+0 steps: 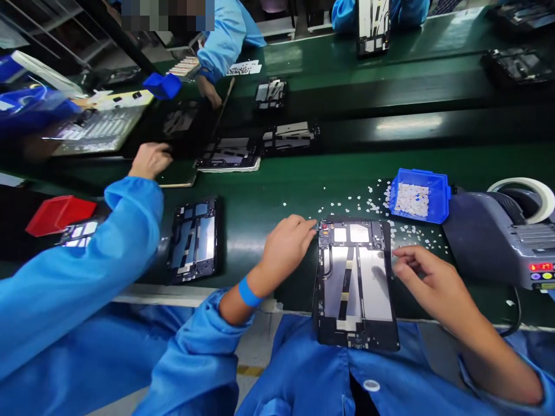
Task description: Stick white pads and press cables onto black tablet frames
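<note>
Resting left hand [287, 245]: fingers loosely curled, touching the top left corner of the black rectangular tablet frame [356, 283]
Right hand [429, 280]: fingers pinched together beside the frame's right edge; cannot tell what they hold
Frame: lower centre, on the green surface [269, 196]
Blue plastic tray [437, 199]: upper right of the frame

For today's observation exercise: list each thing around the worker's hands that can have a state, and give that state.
Tablet frame: lying flat, back open, inner parts showing.
Left hand: fingertips on the frame's top left corner.
Right hand: beside the frame's right edge, fingers curled, pinching.
Blue tray: open, holding small white pieces.
White pieces: scattered on the belt.
Tape roll: mounted on its dispenser.
</note>
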A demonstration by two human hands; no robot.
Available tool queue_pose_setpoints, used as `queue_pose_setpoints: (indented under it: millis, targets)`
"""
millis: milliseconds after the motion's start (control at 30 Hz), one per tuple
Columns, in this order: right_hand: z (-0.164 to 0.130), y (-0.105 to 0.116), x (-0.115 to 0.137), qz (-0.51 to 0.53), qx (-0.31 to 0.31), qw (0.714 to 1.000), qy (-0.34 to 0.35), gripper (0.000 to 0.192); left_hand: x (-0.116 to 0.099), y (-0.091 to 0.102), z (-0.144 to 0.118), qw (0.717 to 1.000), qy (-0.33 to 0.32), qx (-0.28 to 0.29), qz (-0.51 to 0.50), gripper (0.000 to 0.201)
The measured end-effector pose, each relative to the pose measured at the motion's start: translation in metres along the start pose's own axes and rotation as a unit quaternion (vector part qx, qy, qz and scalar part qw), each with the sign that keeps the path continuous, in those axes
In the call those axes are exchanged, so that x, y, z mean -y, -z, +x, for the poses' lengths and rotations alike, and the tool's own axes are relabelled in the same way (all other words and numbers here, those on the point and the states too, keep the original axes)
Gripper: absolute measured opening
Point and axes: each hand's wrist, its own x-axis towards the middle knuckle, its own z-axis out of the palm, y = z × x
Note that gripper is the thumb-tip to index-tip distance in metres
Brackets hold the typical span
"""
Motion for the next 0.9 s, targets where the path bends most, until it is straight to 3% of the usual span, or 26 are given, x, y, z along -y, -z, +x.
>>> queue_pose_setpoints:
  millis: [100,200,400,567,667,800,900]
  targets:
    - [0.014,-0.004,0.021,-0.006,0.000,0.998,0.061,0.024,-0.006,-0.009,0.014,0.999,-0.045,0.003,0.028,0.024]
    - [0.024,-0.011,0.037,0.003,0.006,0.996,0.094,0.019,-0.011,-0.016,0.014,0.998,-0.049,0.001,0.030,0.018]
    - [0.072,-0.034,0.054,0.022,0.036,0.992,0.118,0.023,0.001,-0.020,0.010,0.988,-0.081,-0.070,-0.108,0.011]
    - [0.110,-0.064,0.069,0.104,0.181,0.970,0.126,0.026,0.010,-0.025,0.009,0.962,-0.107,-0.126,-0.219,0.007]
    - [0.111,-0.076,0.071,0.150,0.222,0.959,0.094,0.016,0.005,-0.030,0.008,0.952,-0.048,-0.133,-0.270,0.005]
    - [0.102,-0.078,0.069,0.173,0.151,0.971,0.068,0.010,-0.012,-0.030,0.001,0.938,0.076,-0.093,-0.324,0.012]
    - [0.098,-0.077,0.069,0.146,0.114,0.980,0.075,0.006,-0.023,-0.025,-0.007,0.929,0.113,-0.062,-0.346,0.015]
